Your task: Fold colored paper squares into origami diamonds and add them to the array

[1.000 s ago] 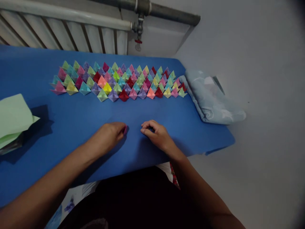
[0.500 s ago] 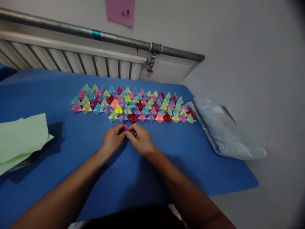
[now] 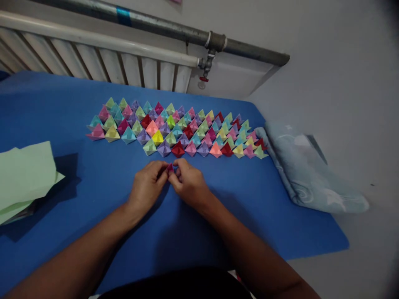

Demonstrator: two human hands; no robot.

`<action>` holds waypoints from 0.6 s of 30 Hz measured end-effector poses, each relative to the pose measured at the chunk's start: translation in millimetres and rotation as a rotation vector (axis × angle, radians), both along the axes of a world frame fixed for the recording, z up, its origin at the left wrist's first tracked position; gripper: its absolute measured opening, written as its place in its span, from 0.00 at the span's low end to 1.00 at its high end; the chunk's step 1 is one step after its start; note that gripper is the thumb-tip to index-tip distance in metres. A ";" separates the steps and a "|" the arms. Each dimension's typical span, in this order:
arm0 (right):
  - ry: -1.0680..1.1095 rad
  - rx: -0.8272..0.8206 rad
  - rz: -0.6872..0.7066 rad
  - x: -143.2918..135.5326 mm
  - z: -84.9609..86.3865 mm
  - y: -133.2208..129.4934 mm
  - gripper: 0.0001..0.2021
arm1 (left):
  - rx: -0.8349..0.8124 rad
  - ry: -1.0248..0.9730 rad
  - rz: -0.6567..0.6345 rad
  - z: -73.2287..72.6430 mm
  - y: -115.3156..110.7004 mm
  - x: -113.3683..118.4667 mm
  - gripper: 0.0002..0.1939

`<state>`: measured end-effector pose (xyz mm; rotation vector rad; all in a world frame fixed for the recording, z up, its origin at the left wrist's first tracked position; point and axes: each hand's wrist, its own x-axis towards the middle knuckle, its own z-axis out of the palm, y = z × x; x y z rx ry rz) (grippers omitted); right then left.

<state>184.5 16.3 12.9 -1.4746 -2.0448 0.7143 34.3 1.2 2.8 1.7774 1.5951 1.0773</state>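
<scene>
Between my two hands is a small folded piece of magenta paper (image 3: 170, 167), partly hidden by the fingers. My left hand (image 3: 148, 182) pinches it from the left with thumb and forefinger. From the right, my right hand (image 3: 190, 181) grips it, thumb nearest me and fingers curled behind. Just beyond the hands stand rows of small folded paper boats (image 3: 177, 149) in pink, green, blue, purple, red and yellow, packed closely together. The front row starts farther right than the rows behind it.
A stack of light green paper (image 3: 26, 174) lies at the left on the blue table (image 3: 102, 187). At the right edge rests a folded pale blue cloth (image 3: 311, 178). Behind the table are a white radiator (image 3: 131, 70) and a metal pipe (image 3: 174, 31) with a red-handled valve (image 3: 204, 79).
The view has tipped down and shifted slightly, so the pink note on the wall is almost out of sight. Both hands stay on the magenta paper, of which a small peak now shows.
</scene>
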 end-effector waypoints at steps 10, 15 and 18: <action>-0.051 0.103 -0.002 -1.5 3.2 -3.7 0.09 | -0.042 0.020 0.012 2.3 -1.9 4.9 0.11; 0.112 0.113 -0.003 -0.1 0.5 -4.5 0.09 | -0.200 -0.161 0.020 5.6 -1.8 5.8 0.12; 0.262 0.070 -0.007 0.9 -1.5 -5.0 0.10 | -0.170 -0.327 0.018 8.4 -2.4 8.3 0.10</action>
